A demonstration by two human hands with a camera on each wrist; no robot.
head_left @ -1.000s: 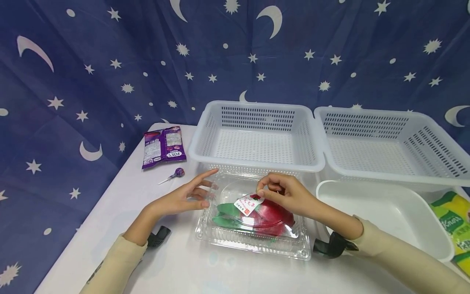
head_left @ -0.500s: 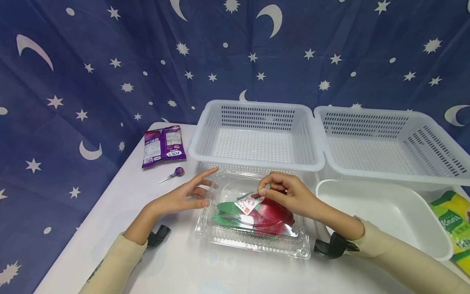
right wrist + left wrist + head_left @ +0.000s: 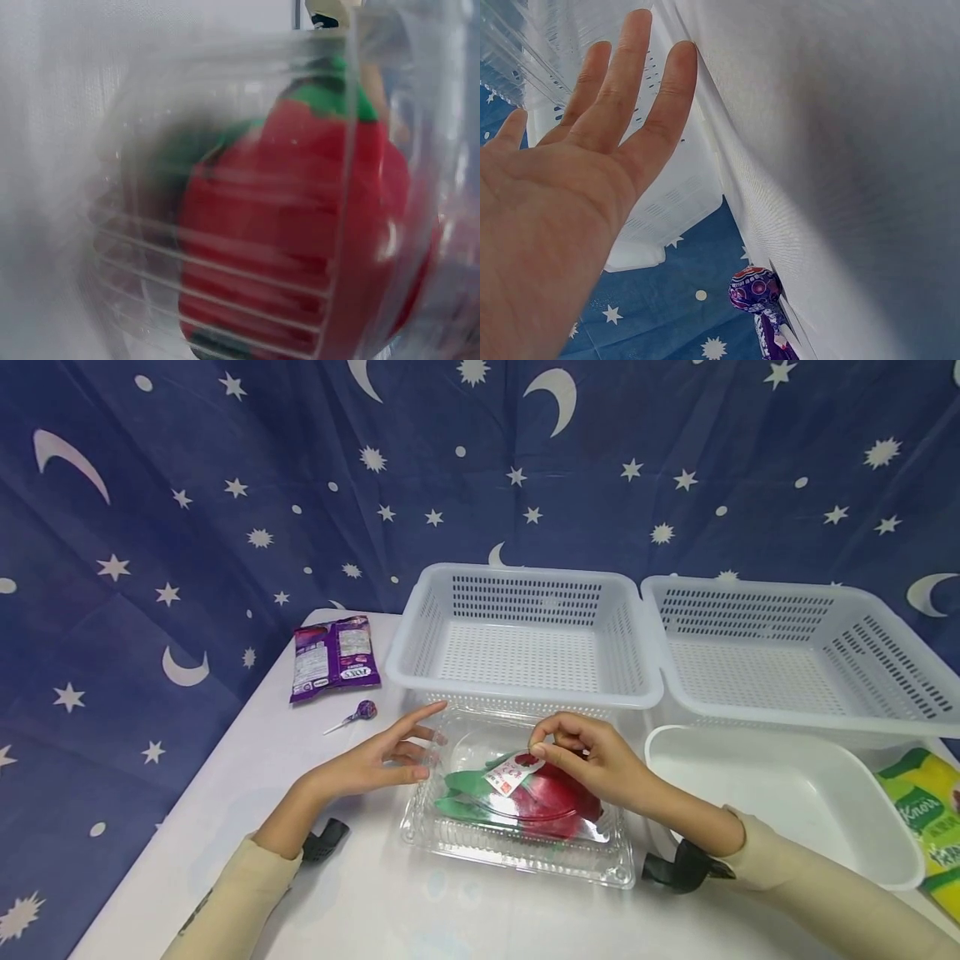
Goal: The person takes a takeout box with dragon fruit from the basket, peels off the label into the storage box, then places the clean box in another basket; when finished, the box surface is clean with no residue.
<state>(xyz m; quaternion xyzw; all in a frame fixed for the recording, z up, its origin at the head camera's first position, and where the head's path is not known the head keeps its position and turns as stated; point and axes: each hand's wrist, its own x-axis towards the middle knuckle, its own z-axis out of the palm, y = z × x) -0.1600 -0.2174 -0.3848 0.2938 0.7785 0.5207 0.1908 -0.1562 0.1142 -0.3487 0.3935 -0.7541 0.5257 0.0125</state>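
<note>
In front of me sits a clear plastic clamshell box (image 3: 517, 863) with a red and green, fruit-like thing (image 3: 551, 806) inside. A white label (image 3: 508, 774) with red print lies over its lid. My right hand (image 3: 596, 758) pinches the label's upper right corner between thumb and forefinger. Beside the box's left edge is my left hand (image 3: 371, 764), fingers spread and relaxed, holding nothing; its fingertips overlap the edge in the head view. The left wrist view shows that palm (image 3: 562, 180) with fingers extended. Seen through the box wall, the red and green thing (image 3: 277, 217) fills the right wrist view.
Two white perforated baskets (image 3: 525, 697) (image 3: 810, 720) stand behind the box. To the right are a plain white tub (image 3: 780, 802) and a green and yellow Knorr packet (image 3: 930, 818). A purple packet (image 3: 333, 660) and a wrapped lollipop (image 3: 365, 711) lie at the left.
My right hand has shifted slightly right with the label in its pinch, and the label has turned and slid a little. The left hand and box have barely moved.
</note>
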